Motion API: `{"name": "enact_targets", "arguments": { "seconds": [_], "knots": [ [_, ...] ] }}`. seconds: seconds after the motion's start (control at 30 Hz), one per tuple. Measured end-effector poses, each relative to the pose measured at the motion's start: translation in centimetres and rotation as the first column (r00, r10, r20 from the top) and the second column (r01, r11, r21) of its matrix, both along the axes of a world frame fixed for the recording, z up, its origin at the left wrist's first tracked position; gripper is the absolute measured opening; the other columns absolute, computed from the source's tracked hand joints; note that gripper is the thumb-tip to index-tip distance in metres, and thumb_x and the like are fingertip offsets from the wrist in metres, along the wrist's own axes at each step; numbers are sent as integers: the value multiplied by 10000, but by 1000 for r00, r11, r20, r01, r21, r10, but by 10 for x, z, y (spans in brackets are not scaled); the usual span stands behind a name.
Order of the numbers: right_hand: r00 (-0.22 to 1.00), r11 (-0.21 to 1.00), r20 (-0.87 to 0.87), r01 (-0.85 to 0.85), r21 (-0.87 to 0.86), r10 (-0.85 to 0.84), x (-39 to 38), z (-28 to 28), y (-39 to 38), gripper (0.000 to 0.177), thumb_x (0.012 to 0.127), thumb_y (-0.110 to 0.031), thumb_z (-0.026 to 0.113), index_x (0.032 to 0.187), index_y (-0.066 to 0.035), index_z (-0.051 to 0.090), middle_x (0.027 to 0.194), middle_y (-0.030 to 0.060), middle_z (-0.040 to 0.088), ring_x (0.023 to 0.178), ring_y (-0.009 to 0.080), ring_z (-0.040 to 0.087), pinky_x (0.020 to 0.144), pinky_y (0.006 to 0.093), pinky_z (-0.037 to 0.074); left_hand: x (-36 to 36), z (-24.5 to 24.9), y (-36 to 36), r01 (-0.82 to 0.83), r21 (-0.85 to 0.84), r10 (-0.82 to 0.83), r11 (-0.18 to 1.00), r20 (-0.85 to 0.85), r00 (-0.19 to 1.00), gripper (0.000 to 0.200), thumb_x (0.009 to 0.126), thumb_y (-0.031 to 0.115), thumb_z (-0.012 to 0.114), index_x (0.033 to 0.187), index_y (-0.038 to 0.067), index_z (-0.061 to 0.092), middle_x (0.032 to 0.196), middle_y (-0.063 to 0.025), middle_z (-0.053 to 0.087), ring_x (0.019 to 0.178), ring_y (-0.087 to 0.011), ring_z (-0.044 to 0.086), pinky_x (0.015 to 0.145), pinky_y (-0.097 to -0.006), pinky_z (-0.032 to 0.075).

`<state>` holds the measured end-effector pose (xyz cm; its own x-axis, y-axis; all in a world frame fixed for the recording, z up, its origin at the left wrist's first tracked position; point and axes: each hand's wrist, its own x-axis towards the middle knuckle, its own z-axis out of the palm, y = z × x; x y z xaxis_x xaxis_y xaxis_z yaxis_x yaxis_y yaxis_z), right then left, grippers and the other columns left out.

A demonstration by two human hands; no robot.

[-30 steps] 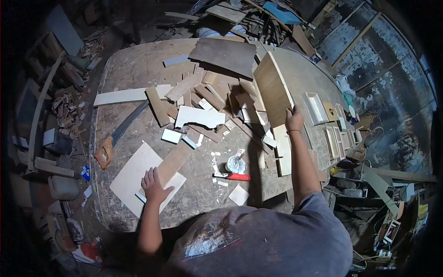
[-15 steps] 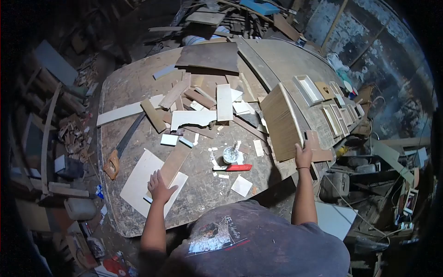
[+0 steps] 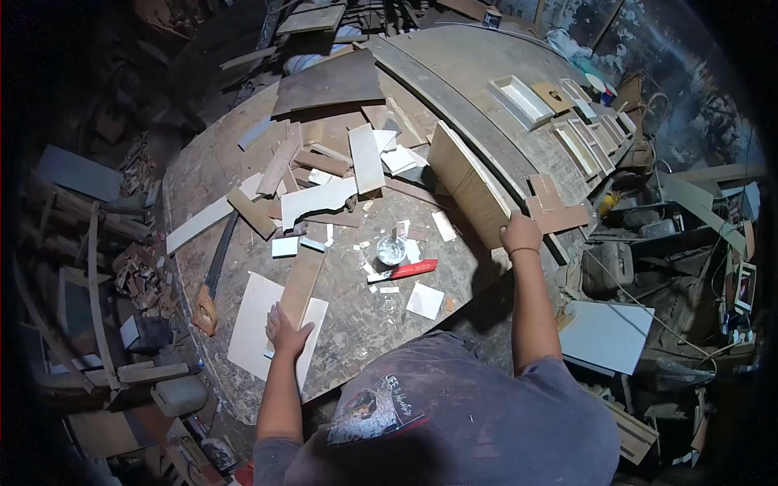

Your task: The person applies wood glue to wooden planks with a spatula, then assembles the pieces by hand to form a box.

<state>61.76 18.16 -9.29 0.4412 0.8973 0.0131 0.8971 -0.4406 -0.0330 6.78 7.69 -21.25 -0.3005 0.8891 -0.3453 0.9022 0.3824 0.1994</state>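
Note:
My left hand (image 3: 285, 330) lies with fingers spread on a brown wooden strip (image 3: 303, 279). Under that strip is a pale flat board (image 3: 250, 328). A raised wooden panel (image 3: 468, 185) stands on edge at the right, and my right hand (image 3: 520, 235) grips its near corner. Between my hands are a small tub of whitish paste (image 3: 391, 251) and a red-handled utility knife (image 3: 413, 269). Small white chips and a square white piece (image 3: 425, 300) lie around them. Beyond the strip rests a small light-blue block (image 3: 285, 247).
A handsaw (image 3: 206, 311) lies at the table's left side. Wood offcuts (image 3: 320, 197) are heaped at mid-table, with a dark sheet (image 3: 328, 83) behind. Shallow wooden frames (image 3: 577, 150) and a box (image 3: 519, 103) sit at the right. Scrap surrounds the worktable (image 3: 356, 344).
The camera view has turned, shifting the scene. The panel in my right hand now shows a narrower face. My left hand stays on the brown strip.

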Motion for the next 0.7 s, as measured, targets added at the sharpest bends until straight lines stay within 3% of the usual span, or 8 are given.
{"name": "enact_targets", "arguments": {
  "seconds": [0.13,0.23,0.53,0.7],
  "knots": [
    [996,994,-79,42,103,-34,-5,-4,9,321,745,-319,687,940,-67,649,865,181,685,819,352,670,729,457,533,-1,-2,1,0,-1,0,1000,11,1000,1189,666,536,752,1513,88,48,1561,-150,134,1443,-337,84,1154,-499,77],
    [988,998,-144,63,-4,-63,-13,10,8,353,737,-333,692,963,-65,652,872,191,683,828,353,670,740,452,535,-3,-4,0,5,-6,-5,1000,2,1000,1194,666,537,753,1513,89,41,1561,-157,129,1444,-338,80,1153,-502,73],
    [978,961,-207,27,273,31,-27,19,44,281,749,-271,713,946,-80,656,863,187,680,825,365,659,721,465,525,-7,-9,0,15,10,-15,1000,26,1000,1198,668,550,752,1513,88,40,1560,-172,123,1446,-347,65,1151,-513,60],
    [964,946,-237,-40,323,122,-30,24,73,313,804,-332,676,959,-62,639,845,192,670,825,373,651,734,470,509,-2,-4,0,3,9,-3,1000,20,1000,1195,668,549,754,1511,82,48,1557,-172,133,1445,-350,69,1149,-515,69]
  ]
}}
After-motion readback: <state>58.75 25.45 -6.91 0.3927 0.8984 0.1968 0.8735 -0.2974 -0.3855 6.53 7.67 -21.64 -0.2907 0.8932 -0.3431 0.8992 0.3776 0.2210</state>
